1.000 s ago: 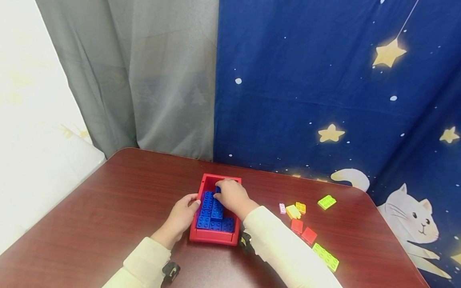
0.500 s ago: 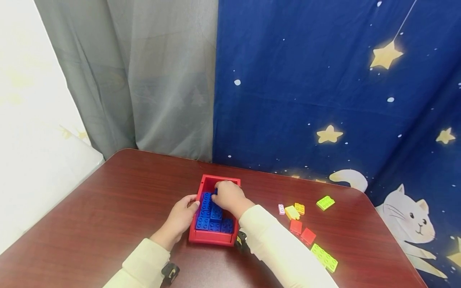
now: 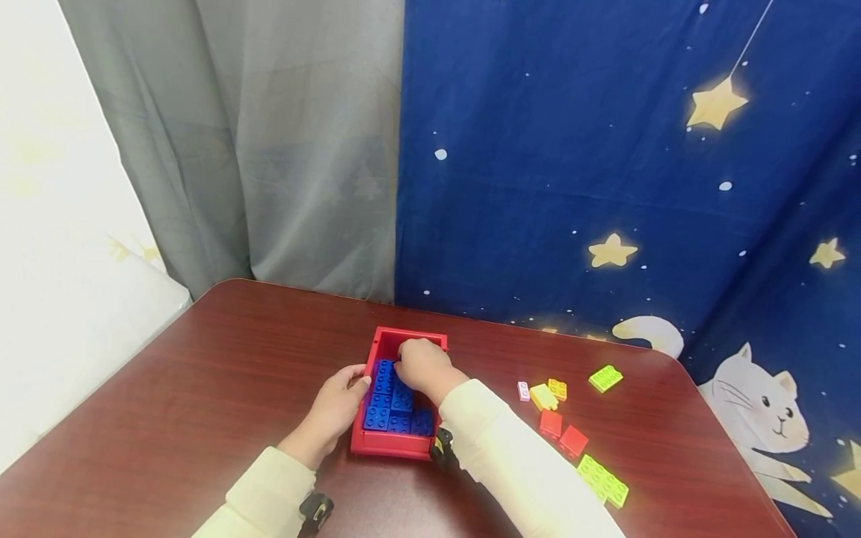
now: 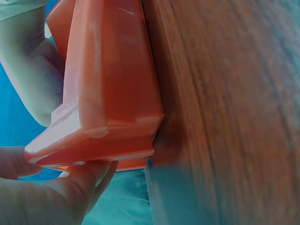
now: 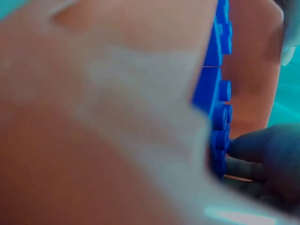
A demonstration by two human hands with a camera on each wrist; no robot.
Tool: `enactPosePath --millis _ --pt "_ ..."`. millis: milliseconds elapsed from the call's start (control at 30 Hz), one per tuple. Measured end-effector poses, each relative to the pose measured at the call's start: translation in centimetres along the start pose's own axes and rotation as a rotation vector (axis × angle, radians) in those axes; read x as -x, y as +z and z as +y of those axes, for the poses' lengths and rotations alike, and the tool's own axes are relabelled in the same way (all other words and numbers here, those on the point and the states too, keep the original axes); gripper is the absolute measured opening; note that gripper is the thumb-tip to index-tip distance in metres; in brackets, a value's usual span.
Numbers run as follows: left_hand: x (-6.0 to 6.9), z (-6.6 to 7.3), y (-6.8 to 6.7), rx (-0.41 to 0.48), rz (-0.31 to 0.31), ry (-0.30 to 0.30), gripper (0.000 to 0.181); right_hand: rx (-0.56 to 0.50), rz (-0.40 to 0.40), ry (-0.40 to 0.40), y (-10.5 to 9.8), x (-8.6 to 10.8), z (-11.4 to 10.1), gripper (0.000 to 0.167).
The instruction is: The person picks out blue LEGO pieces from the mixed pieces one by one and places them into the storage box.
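A red box [image 3: 397,444] stands on the table, with several blue toy building bricks [image 3: 381,413] packed side by side in it, studs up. My left hand [image 3: 332,411] grips the box's left wall; in the left wrist view the thumb and fingers [image 4: 84,180] lie on either side of the red wall. Deep in the box's far right part, my right hand [image 3: 427,366] has curled fingers at a blue brick, which the hand mostly hides. From the right wrist, fingertips [image 5: 241,146] touch the studs of a blue brick [image 5: 219,117].
To the right of the box lie loose bricks: a pink one [image 3: 523,391], a yellow one [image 3: 544,397], an orange one [image 3: 557,388], two red ones [image 3: 550,424] and two lime green ones [image 3: 605,378]. Curtains hang behind the table's far edge [image 3: 323,295].
My right hand has sunk slightly lower into the box, and the blue brick seen between its fingers earlier is now hidden. The left hand keeps its grip on the wall.
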State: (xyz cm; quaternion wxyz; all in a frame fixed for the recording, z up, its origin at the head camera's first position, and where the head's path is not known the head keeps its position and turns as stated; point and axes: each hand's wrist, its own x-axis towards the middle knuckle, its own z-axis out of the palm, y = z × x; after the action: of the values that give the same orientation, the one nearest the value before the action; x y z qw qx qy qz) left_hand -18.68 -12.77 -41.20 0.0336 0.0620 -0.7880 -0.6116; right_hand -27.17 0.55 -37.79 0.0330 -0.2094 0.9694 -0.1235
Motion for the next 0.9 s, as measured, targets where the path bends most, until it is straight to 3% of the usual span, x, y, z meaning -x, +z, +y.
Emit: enactPosePath --millis 600,900 --pt "0.03 -0.10 -0.12 0.004 0.003 0.006 0.038 -0.009 -0.051 0.069 0.35 -0.65 -0.72 0.022" --pt "-0.04 -0.23 0.01 0.008 0.008 0.006 0.037 0.040 -0.089 0.076 0.57 -0.59 -0.86 0.034"
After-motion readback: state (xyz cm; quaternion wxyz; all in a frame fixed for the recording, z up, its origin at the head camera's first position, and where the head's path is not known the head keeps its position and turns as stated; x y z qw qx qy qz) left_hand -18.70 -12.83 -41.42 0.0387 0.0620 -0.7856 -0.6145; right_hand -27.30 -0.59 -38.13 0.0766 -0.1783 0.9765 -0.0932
